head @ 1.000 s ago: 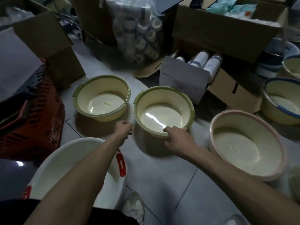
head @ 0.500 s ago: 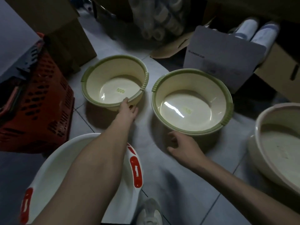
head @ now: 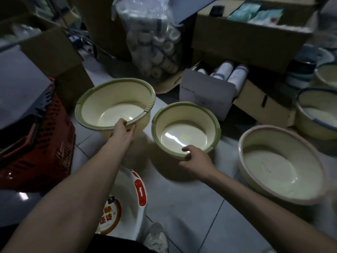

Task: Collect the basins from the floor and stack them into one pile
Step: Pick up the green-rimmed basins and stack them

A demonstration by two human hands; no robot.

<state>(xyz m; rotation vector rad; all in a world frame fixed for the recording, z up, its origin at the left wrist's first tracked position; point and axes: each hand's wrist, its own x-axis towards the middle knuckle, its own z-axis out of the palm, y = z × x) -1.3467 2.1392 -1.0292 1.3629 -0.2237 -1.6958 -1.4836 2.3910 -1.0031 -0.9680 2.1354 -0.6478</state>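
The left hand (head: 122, 132) pinches the near rim of the green-rimmed basin (head: 109, 99), thumb inside and fingers under the lip. The basin looks lifted and tilted above the floor tiles (head: 182, 207). The right hand (head: 197, 161) hooks its fingers over the near rim of the second green-rimmed basin (head: 182, 114), which sits flat on the floor just beside the first. A pink-rimmed basin (head: 255, 141) waits to the right and a white tub (head: 127, 189) lies by the person's foot. With only a one-sided pinch, the raised basin could swing or slip and knock its neighbour, or jam crooked when nested.
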